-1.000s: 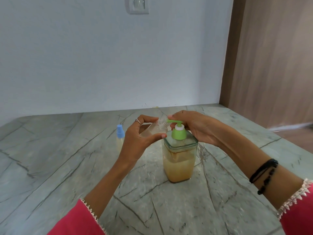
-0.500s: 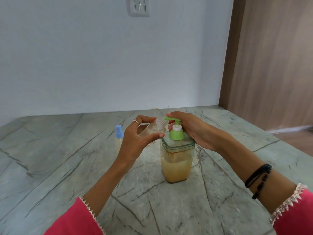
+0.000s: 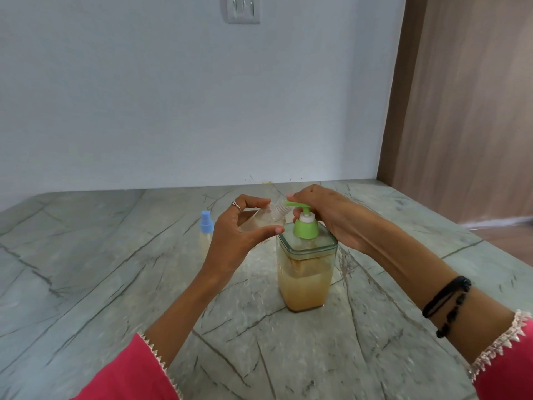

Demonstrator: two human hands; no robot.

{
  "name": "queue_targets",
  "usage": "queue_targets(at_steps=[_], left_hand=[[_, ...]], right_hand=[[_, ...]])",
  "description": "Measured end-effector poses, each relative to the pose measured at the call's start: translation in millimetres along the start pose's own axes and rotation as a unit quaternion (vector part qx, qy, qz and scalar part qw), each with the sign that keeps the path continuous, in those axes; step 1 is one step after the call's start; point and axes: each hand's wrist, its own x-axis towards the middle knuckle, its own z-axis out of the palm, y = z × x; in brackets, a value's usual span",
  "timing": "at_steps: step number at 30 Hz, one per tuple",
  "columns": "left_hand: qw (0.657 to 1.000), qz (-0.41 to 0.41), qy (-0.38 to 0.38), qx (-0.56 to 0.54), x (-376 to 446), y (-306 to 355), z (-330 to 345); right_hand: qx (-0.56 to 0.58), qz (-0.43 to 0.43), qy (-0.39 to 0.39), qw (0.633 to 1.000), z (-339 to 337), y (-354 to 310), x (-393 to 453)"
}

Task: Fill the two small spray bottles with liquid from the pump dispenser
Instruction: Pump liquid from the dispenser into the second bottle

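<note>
— On the grey-green veined stone worktop (image 3: 86, 284), near the middle: square clear plastic pump dispenser (image 3: 306, 272) with green pump head, upright, amber liquid filling roughly the lower half.

— And the hands?

— Left hand (image 3: 233, 241) curled round a small clear plastic spray bottle (image 3: 266, 219), uncapped, held tilted with its threaded neck just under the green spout (image 3: 292, 204). Thumb below, fingers above, ring on one finger. Right hand (image 3: 326, 215) draped over the pump head from behind, fingertips curled on the top of the spout, thumb against the stem.

— Different from half a second back?

— Barely. Same grips on both sides, bottle neck still at the spout. Pump head about as high as before; a second ago lower, closer to the green collar. Whole scene sitting slightly lower and more central, so mostly a shift of the head camera.

— Liquid in the held bottle?

— A pale pool along its lower side; level hard to judge through the fingers.

— Second bottle?

— Small clear spray bottle with a light blue cap (image 3: 207, 235), standing upright on the worktop to the left, partly hidden behind the left wrist, pale yellowish liquid inside. Unmoved across all three moments.

— Anything else?

— Pink sleeves with white scalloped trim (image 3: 503, 347) at both cuffs, black thread bands (image 3: 447, 301) on the right wrist, white wall switch plate (image 3: 242, 8) at the top, brown wooden panel (image 3: 467, 96) at right.
</note>
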Motion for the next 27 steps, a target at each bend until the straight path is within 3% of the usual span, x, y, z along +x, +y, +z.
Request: queue_targets(at_steps=[11,17,23,27], left_hand=[[1.000,0.000,0.003,0.000,1.3,-0.8,1.1],[1.000,0.003,0.003,-0.002,1.0,-0.8,-0.7],[1.000,0.002,-0.002,-0.006,0.2,0.7,-0.7],[1.000,0.004,-0.011,0.004,-0.2,0.7,-0.3]], right_hand=[[-0.011,0.014,-0.058,0.998,-2.3,4.4,-4.3],[0.001,0.007,-0.045,0.999,0.8,4.0,-5.8],[0.044,0.053,-0.111,0.991,-8.5,1.6,-5.9],[0.052,0.034,-0.112,0.992,-11.4,1.8,-4.8]])
